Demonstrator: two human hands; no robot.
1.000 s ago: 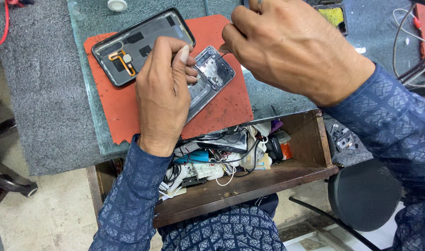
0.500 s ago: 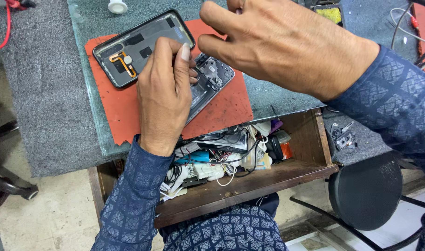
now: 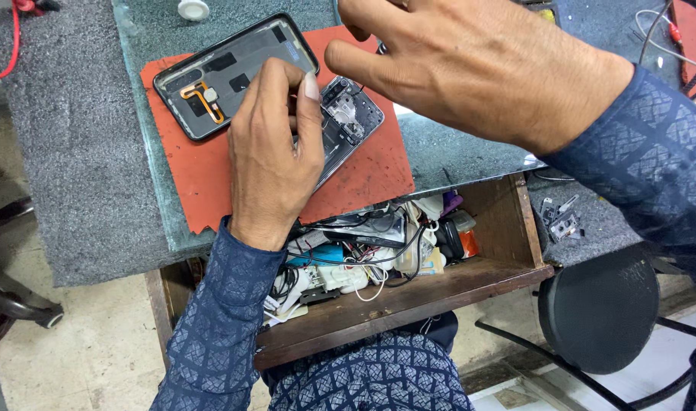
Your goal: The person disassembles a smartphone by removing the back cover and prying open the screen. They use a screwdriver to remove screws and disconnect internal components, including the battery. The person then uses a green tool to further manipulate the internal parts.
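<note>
Here, left hand fingers closed, pressing opened phone on jagged orange rubber mat, glossy back cover at ten o'clock, right hand hovering, fingers loosely spread, speckled stone tabletop

No screen face shows; in the open wooden drawer lie what may be small packets, a blue one and an orange one, partly buried under cables.

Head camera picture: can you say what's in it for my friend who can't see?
A left hand presses on an opened phone lying on an orange mat, while the right hand hovers above. A removed back cover lies beside it, and an open drawer holds tangled cables.
</note>
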